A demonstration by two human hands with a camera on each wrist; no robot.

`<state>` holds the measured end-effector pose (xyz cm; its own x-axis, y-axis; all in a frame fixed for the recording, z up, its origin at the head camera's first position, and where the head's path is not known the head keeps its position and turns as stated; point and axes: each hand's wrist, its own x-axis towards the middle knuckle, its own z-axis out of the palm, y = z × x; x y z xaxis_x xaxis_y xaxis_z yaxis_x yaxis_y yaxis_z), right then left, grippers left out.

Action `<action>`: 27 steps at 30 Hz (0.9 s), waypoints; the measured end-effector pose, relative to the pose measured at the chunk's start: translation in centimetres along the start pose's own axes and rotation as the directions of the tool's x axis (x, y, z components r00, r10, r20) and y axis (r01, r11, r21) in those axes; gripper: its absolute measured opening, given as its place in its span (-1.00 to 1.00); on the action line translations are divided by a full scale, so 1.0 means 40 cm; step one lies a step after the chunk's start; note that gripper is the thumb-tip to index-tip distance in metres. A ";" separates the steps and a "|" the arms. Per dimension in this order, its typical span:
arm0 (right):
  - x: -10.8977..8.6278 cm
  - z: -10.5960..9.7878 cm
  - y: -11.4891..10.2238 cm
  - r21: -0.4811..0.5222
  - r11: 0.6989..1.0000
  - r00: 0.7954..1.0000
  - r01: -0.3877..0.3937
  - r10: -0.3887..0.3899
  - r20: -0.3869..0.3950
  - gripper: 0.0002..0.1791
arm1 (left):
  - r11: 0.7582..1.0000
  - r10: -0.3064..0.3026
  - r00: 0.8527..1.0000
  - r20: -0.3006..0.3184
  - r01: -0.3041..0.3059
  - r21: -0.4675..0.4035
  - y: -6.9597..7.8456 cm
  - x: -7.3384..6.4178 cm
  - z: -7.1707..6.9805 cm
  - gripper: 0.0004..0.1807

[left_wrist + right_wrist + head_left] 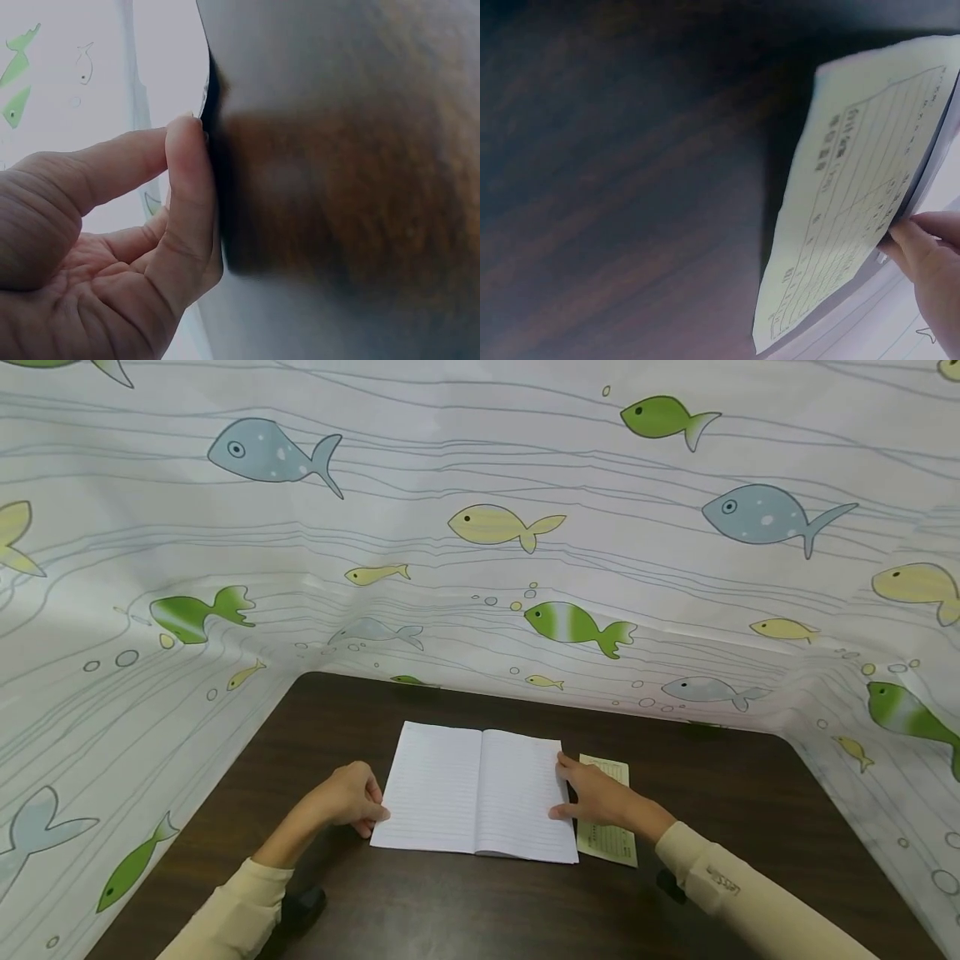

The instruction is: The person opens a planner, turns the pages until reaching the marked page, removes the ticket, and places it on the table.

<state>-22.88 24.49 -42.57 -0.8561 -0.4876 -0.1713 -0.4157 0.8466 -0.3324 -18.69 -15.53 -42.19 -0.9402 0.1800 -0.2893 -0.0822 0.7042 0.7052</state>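
An open notebook (438,789) with white lined pages lies spread on the dark table. At its left edge, my left hand (351,795) pinches the page edge between thumb and fingertip; the left wrist view shows the pinching fingers (187,161) close up. My right hand (600,795) grips the right edge, its thumb on the lined page. Beneath that hand, a pale yellow printed sheet (611,843) sticks out to the right of the pages. Whether it is loose or part of the notebook's cover, I cannot tell. Several right fingertips are hidden at the edge in the right wrist view.
Brown wood-grain table (450,910) extends around the notebook on all sides. A white wall covering (420,543) printed with fish encloses the table at the back and both sides. Dark wrist straps (302,906) show under the sleeves.
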 end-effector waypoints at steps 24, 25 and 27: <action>-0.008 -0.001 0.004 0.006 1.000 0.999 0.007 -0.008 0.032 -0.07 | 0.975 0.184 0.979 0.082 -0.172 -0.139 0.087 -0.030 -0.080 -0.86; -0.009 -0.002 0.003 0.003 1.000 0.999 0.007 -0.007 0.035 -0.07 | 0.974 0.191 0.978 0.081 -0.178 -0.143 0.098 -0.032 -0.082 -0.87; -0.008 -0.002 0.003 -0.002 1.000 0.999 0.008 -0.008 0.037 -0.07 | 0.971 0.202 0.976 0.076 -0.189 -0.148 0.121 -0.034 -0.082 -0.87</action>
<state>-22.67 24.75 -42.47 -0.8405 -0.5022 -0.2032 -0.4234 0.8430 -0.3318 -18.88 -14.62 -36.25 -0.9093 0.3704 -0.1895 0.0492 0.5480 0.8350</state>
